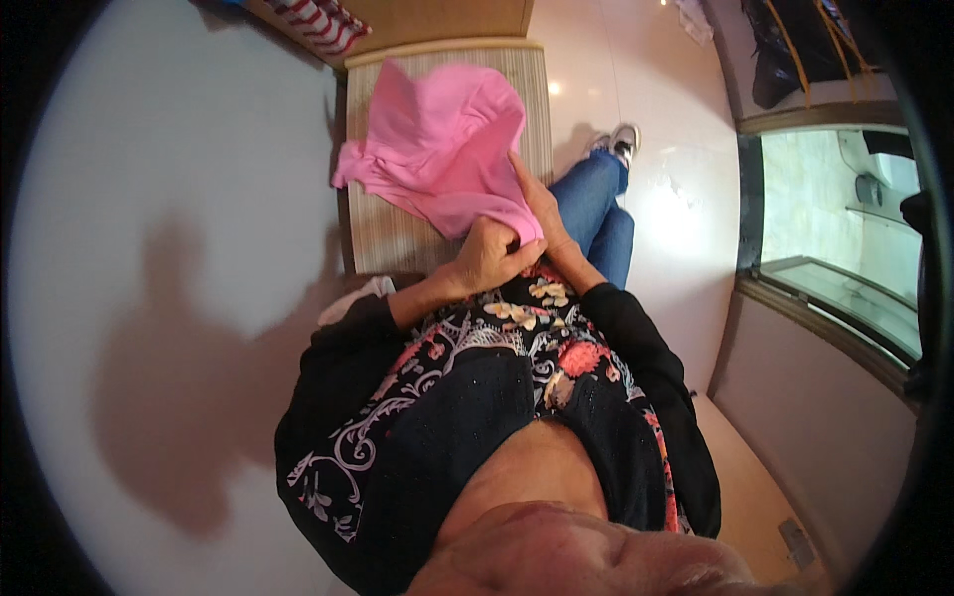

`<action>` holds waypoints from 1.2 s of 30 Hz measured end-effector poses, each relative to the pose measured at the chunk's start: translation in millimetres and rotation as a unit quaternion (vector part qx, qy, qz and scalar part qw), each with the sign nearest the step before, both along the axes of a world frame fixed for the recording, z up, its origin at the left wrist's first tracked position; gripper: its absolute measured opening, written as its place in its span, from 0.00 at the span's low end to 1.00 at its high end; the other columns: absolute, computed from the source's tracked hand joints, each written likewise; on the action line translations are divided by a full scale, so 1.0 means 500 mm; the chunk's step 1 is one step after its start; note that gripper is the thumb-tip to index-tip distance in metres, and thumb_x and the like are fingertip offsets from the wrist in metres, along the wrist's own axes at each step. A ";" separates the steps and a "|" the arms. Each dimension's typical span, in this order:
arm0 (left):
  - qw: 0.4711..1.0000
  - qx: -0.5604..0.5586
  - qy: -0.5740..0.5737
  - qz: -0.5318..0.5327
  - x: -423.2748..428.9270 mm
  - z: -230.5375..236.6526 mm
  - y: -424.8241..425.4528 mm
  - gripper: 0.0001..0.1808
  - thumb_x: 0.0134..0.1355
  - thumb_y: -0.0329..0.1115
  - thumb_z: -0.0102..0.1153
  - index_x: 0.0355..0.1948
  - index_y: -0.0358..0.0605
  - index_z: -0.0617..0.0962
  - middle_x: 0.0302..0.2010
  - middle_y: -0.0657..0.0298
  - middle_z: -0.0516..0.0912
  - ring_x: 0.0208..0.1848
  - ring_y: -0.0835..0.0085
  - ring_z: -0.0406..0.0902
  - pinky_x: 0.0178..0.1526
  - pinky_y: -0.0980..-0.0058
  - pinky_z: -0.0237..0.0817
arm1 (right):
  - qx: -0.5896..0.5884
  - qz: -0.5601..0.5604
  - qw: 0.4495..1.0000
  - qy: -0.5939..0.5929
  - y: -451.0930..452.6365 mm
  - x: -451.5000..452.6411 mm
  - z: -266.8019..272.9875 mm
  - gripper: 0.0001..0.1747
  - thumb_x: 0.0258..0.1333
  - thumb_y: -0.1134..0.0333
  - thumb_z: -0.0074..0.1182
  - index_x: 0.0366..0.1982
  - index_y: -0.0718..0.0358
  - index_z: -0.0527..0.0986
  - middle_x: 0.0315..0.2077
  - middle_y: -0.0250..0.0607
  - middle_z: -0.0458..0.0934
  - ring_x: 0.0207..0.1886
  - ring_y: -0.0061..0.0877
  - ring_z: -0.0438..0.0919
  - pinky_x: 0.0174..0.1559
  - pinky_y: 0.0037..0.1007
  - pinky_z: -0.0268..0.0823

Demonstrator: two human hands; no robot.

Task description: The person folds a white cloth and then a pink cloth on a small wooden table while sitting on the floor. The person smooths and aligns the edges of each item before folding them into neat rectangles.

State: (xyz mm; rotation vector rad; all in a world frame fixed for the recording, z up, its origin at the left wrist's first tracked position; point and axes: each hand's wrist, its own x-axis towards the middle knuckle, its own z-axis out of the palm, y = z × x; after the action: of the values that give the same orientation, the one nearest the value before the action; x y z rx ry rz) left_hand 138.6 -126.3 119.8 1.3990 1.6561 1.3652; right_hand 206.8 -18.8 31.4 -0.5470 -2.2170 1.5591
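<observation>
A pink cloth garment, loosely bunched and creased, lies spread over a striped surface in front of me. My left hand is closed on its near edge, with the fingers curled in and the thumb pointing right. Just to the right, my right hand holds the same garment along its right edge, and its fingertips are partly hidden by the fabric. Both hands are close together above my lap. The far part of the cloth looks slightly blurred.
A pale wall runs along the left. My legs in blue jeans stretch out right of the striped surface, over a glossy tiled floor. A red-and-white striped cloth is at the top, and a framed glass opening at the right.
</observation>
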 end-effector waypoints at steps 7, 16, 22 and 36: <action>0.973 -0.132 -0.061 -0.177 0.011 -0.030 -0.001 0.07 0.53 0.30 0.57 0.27 0.36 0.77 0.23 0.60 0.79 0.26 0.76 0.75 0.31 0.75 0.66 | -0.051 0.050 0.997 -0.001 0.002 0.047 -0.046 0.19 0.48 0.69 0.50 0.44 0.66 0.72 0.37 0.50 0.75 0.40 0.41 0.76 0.43 0.32 0.67; 0.947 -0.244 0.084 0.192 -0.110 -0.116 -0.120 0.14 0.49 0.34 0.61 0.36 0.41 0.77 0.32 0.57 0.80 0.36 0.66 0.78 0.39 0.71 0.68 | -0.023 -0.065 0.997 -0.032 0.004 0.055 -0.018 0.19 0.49 0.68 0.56 0.44 0.65 0.71 0.39 0.47 0.75 0.40 0.39 0.77 0.43 0.30 0.68; 0.954 -0.201 0.187 0.123 -0.069 -0.156 -0.084 0.39 0.40 0.37 0.68 0.55 0.41 0.66 0.51 0.52 0.72 0.52 0.55 0.69 0.54 0.62 0.59 | -0.067 -0.129 0.989 -0.032 0.027 0.060 0.035 0.17 0.51 0.66 0.56 0.43 0.66 0.72 0.35 0.44 0.77 0.36 0.31 0.78 0.40 0.28 0.69; 0.969 -0.223 -0.086 0.066 -0.193 -0.095 -0.047 0.15 0.62 0.40 0.50 0.37 0.37 0.77 0.24 0.71 0.74 0.27 0.83 0.67 0.31 0.80 0.61 | -0.323 -0.262 0.906 0.077 0.111 0.050 0.113 0.20 0.60 0.55 0.46 0.41 0.67 0.72 0.35 0.31 0.74 0.39 0.20 0.70 0.42 0.22 0.62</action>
State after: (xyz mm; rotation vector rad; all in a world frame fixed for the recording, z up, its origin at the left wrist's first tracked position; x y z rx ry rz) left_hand 42.2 -149.5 72.0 0.9019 1.8210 1.0572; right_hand 232.0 36.6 87.7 -1.0565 -1.2375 1.9056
